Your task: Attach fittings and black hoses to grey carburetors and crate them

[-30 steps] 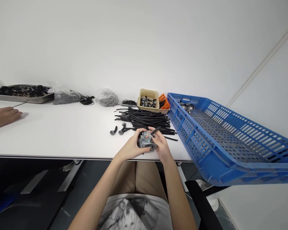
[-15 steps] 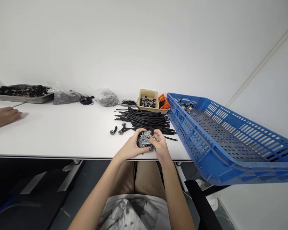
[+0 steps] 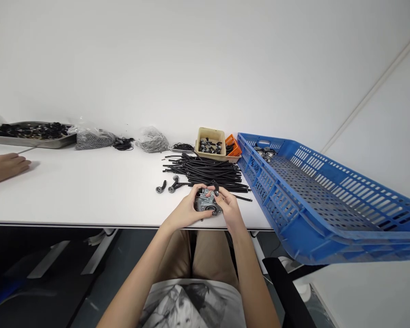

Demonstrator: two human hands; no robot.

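Observation:
A silver-grey metal carburetor (image 3: 205, 202) is held just over the table's front edge. My left hand (image 3: 187, 207) is closed around its left side, thumb along the lower edge and fingers over the top. At its upper right stands a short black rubber elbow tube (image 3: 215, 184). My right hand (image 3: 228, 207) pinches this tube with its fingertips; part of the grip is hidden. Just beyond my hands lies a pile of black rubber hoses (image 3: 208, 169). To the left of the pile are loose black elbows with grey ends, one of them an elbow (image 3: 161, 186) lying apart.
A large blue crate (image 3: 314, 200) with metal parts inside stands at the right. At the back are a cream bin (image 3: 210, 132), an orange basket (image 3: 233, 145), bagged parts (image 3: 152, 140) and a metal tray (image 3: 56, 143). Another person's hand (image 3: 8, 167) rests at far left.
My right thumb and fingers have shifted up from the carburetor's face to the black elbow tube. My left hand keeps its hold. The other person's hand is nearly still.

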